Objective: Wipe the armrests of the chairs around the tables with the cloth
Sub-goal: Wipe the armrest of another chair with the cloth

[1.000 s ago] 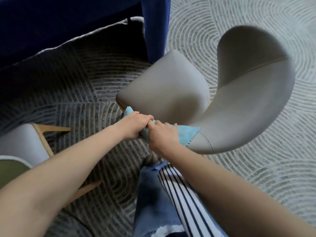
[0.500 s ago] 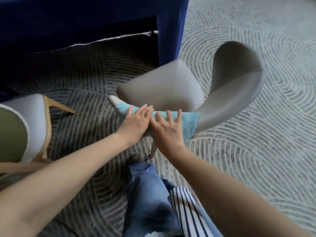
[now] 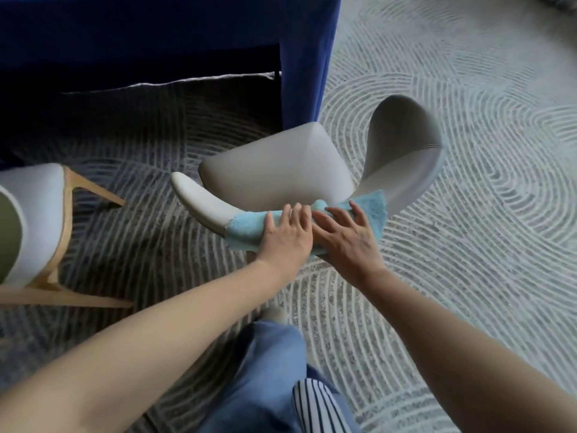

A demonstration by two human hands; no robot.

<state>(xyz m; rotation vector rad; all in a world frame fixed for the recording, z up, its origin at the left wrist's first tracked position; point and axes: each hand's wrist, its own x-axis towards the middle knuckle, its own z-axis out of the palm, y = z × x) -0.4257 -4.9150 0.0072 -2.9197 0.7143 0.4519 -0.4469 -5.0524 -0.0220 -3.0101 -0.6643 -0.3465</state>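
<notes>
At the far left a wood-legged chair (image 3: 34, 220) stands on the rug (image 3: 468, 214), near the blue bench (image 3: 156, 35). In the middle the cloth (image 3: 246, 228) is wrapped over the grey chair's (image 3: 274, 167) armrest (image 3: 199, 203), right of its bare tip. The left hand (image 3: 285, 235) and right hand (image 3: 346, 237) lie side by side on the cloth, fingers straight and spread, pressing down.

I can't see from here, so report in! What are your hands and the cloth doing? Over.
Left hand and right hand press flat on the cloth. Cloth draped over the near armrest, tip bare. Nothing blocking.
</notes>
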